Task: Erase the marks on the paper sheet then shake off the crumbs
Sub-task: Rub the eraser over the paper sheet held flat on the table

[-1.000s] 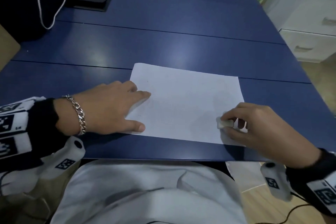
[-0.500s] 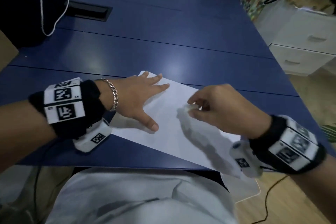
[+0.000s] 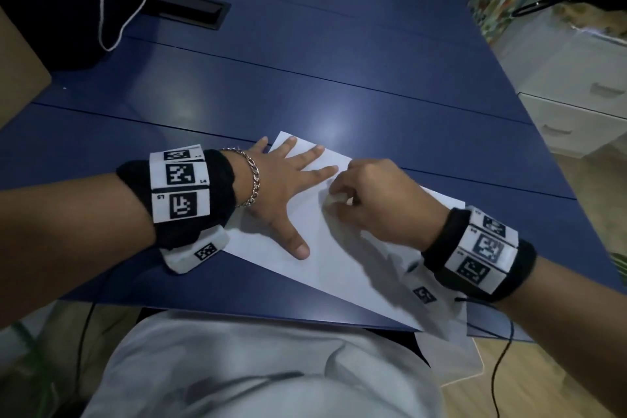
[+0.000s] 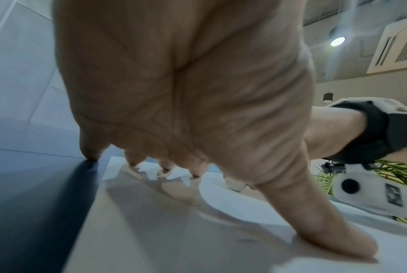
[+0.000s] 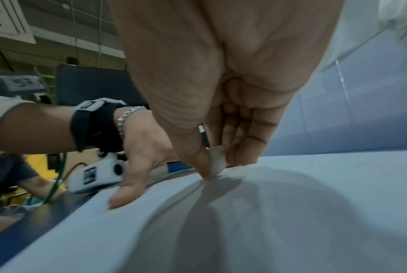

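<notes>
Your right hand (image 3: 380,204) has left the near right corner of the paper sheet (image 3: 342,268), where it worked a second ago, and now sits near the sheet's far left corner. Its grip is a pinch: thumb and fingers (image 5: 239,155) curl round a small white eraser (image 5: 217,162), whose lower end touches the paper. Just to the left of that grip, your left hand (image 3: 285,187) lies flat, grip spread. Most fingertips and the thumb press on the sheet, and the little finger lands on the blue bench (image 3: 339,78) beyond the sheet's edge, as the left wrist view shows. That hand has also gone farther up the sheet than it was a second ago. The sheet lies skewed on the bench, its near right corner hanging past the bench edge. No marks can be made out on the paper in any view; it is too dim and blurred to judge. Judgement: the near area is finished with, erasing goes on in a new patch, and the shake-off is not yet begun. A dark bag (image 3: 61,0) stands well away at far left.
</notes>
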`<action>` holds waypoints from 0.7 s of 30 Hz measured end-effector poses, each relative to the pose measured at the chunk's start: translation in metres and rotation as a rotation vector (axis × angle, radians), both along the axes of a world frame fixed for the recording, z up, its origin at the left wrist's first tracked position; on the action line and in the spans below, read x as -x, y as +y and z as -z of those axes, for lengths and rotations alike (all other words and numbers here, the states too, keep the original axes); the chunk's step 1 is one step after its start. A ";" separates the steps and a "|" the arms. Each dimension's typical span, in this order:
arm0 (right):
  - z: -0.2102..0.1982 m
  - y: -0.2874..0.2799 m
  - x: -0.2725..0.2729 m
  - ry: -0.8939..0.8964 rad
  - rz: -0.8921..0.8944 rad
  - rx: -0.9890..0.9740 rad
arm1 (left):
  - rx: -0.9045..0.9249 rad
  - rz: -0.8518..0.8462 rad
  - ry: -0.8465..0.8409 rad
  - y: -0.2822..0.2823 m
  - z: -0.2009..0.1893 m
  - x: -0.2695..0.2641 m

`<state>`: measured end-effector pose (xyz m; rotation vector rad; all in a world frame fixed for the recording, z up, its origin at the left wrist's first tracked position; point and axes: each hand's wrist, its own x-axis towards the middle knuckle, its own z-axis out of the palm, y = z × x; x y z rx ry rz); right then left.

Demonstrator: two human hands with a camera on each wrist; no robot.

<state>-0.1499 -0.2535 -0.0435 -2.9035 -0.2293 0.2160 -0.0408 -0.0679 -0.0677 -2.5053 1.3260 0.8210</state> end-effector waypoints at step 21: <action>-0.009 0.002 0.002 0.037 -0.080 0.059 | -0.039 -0.005 -0.006 -0.002 -0.002 0.002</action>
